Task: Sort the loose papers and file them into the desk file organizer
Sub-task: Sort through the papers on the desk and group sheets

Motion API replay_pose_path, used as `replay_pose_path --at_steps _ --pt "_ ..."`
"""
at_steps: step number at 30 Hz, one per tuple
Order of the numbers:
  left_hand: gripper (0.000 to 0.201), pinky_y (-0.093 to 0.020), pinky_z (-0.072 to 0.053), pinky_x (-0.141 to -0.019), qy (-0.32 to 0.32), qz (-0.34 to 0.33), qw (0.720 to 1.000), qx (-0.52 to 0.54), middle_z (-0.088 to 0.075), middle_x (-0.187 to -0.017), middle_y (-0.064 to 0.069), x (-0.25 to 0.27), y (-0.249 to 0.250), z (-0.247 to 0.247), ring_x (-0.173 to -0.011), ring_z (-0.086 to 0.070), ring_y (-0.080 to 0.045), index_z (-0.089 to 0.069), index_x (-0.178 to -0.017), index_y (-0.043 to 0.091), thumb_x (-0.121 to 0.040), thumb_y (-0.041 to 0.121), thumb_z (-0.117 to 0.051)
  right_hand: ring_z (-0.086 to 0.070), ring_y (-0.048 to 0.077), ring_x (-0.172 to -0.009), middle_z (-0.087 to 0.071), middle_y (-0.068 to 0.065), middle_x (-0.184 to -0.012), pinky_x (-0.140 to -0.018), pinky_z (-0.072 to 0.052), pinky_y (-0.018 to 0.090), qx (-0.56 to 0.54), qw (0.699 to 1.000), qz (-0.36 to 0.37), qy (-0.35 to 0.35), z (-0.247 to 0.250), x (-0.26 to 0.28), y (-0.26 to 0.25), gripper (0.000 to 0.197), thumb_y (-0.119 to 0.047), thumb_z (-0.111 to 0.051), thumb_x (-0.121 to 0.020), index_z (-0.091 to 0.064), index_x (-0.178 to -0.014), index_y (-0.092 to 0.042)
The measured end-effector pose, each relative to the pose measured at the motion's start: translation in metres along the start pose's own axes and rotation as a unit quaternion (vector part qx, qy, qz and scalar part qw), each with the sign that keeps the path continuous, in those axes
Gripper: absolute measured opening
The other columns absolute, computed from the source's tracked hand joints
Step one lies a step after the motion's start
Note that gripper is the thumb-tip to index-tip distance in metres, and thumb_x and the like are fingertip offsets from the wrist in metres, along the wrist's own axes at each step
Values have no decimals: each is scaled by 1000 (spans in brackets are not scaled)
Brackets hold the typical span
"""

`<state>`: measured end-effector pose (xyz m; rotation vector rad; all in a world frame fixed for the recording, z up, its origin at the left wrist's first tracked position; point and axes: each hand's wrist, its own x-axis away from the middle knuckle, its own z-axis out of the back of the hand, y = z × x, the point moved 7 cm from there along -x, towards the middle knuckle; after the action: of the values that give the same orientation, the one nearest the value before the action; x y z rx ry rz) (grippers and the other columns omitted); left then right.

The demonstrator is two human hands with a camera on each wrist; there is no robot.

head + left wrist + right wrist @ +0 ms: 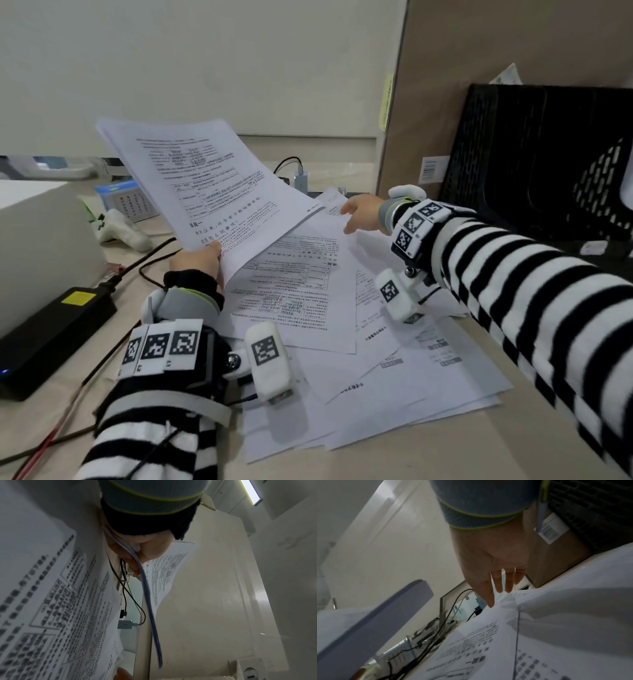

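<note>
My left hand (200, 260) grips the near corner of a stack of printed sheets (205, 178) and holds it tilted up above the desk; the left wrist view shows the thumb and fingers (135, 555) pinching the stack's edge (150, 615). Loose printed papers (308, 291) lie spread over the desk beneath. My right hand (359, 212) reaches over their far edge with straight fingers (489, 599) whose tips touch the top sheet (556, 615). The black mesh file organizer (534, 154) stands at the right, behind my right forearm.
A black power brick (51, 339) and cables (150, 263) lie at the left beside a white box (37, 233). A small USB adapter (300, 178) with a cable sits behind the papers. A brown partition (438, 102) backs the organizer.
</note>
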<state>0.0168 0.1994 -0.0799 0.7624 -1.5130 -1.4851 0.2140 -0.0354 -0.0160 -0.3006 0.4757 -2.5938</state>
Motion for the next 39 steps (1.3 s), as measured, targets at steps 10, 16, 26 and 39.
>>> replay_pose_path --at_steps 10,16,26,39 --pt "47 -21 -32 -81 -5 18 1000 -14 -52 -139 -6 -3 -2 1 -124 -51 -24 -48 -136 7 -94 24 -58 -56 21 -113 -58 0 -127 -89 -42 26 89 996 9 19 -15 -40 2 44 -25 -69 -86 -58 -127 -15" --pt "49 -22 -35 -96 -2 4 999 -40 -49 -143 -5 4 5 5 -128 -48 -25 -47 -137 5 -95 28 -56 -56 20 -74 -57 4 -89 -64 -46 26 -24 991 -67 117 24 -21 51 6 -19 -62 -84 -59 -86 -13" --pt "50 -21 -34 -88 -4 0 999 -37 -52 -140 -5 15 7 0 -125 -50 -26 -50 -135 6 -92 28 -60 -60 8 -36 -68 7 -54 -30 -32 10 -338 910 -229 -71 -13 84 100 8 -5 -56 -91 -57 -83 -7" --pt "49 -25 -38 -96 -19 -11 1000 13 -57 -134 -9 10 0 -8 -121 -55 -27 -54 -131 3 -87 22 -66 -46 5 -38 -69 9 -63 -31 -23 12 -494 840 -223 8 -16 100 107 20 -33 -55 -95 -53 -95 -13"
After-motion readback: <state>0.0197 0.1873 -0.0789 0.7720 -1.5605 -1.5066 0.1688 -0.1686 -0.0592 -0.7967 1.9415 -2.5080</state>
